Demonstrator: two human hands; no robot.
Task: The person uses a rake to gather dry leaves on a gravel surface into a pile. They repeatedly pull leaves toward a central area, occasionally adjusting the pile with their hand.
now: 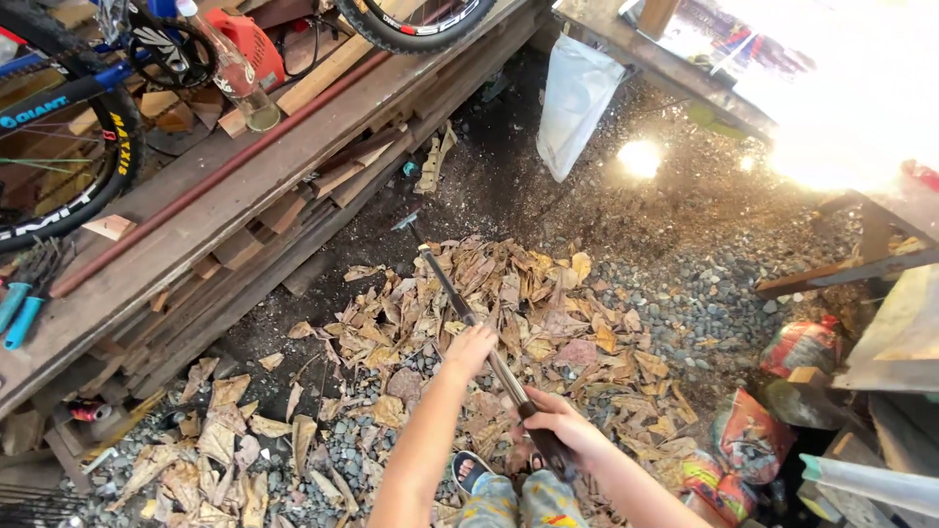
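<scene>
1. Nearest the camera, below the hands, are the person's patterned trouser legs (518, 501) and a dark slip-on shoe (469, 471) standing on gravel.
2. The right hand (556, 422) is closed around the lower, near end of a long dark metal rod (469, 318); the fingers wrap the shaft fully.
3. The left hand (469, 350) is further up the same rod, curled over it in a loose grip, so both hands hold the rod at once.
4. The rod runs away from the hands, up and to the left, tilted down towards the ground; its far tip (426, 250) reaches the far edge of a heap of dry brown leaves (509, 303).
5. The leaves lie on grey gravel under and around both hands, with more scattered to the left.
6. To the right of the hands, coloured bags (748, 430) sit by wooden pieces.
7. Left of the hands, stacked planks (284, 215) run along a long wooden table (196, 200).
8. Beyond the rod tip hangs a white sack (575, 103); a bicycle wheel (68, 147) stands at far left.
</scene>
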